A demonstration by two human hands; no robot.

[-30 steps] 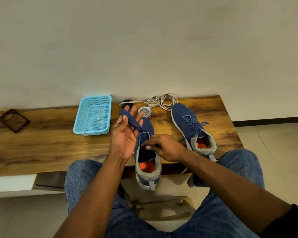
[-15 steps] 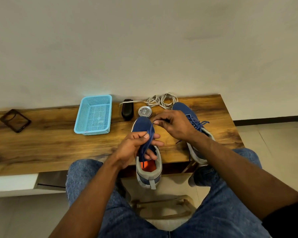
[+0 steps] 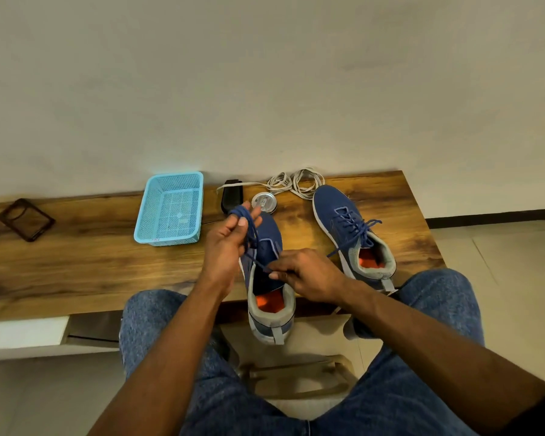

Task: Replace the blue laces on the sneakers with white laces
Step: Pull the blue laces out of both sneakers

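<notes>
**Kid:** Where is the blue lace (image 3: 249, 229)?

**Grown-up:** It is wound around the fingers of the left hand (image 3: 225, 247), held up over the toe of the near sneaker (image 3: 266, 272). The thumb presses on the loops. One end runs down to the right hand (image 3: 306, 275), which pinches it tight just above the open mouth of that sneaker.

**Kid:** Does that sneaker have any lace in it?

**Grown-up:** I see none in its holes. Its heel hangs over the near edge of the table (image 3: 76, 262).

**Kid:** And the other sneaker (image 3: 350, 234)?

**Grown-up:** It sits to the right of the near sneaker, and its blue lace is in place.

**Kid:** Where are the white laces (image 3: 291, 184)?

**Grown-up:** Behind the near sneaker, in a loose pile by the wall. A small round tin (image 3: 264, 202) and a black thing (image 3: 232, 196) lie just behind the toe.

**Kid:** What is to the left?

**Grown-up:** A light blue basket (image 3: 170, 209), and far left a dark phone case (image 3: 26, 219).
</notes>
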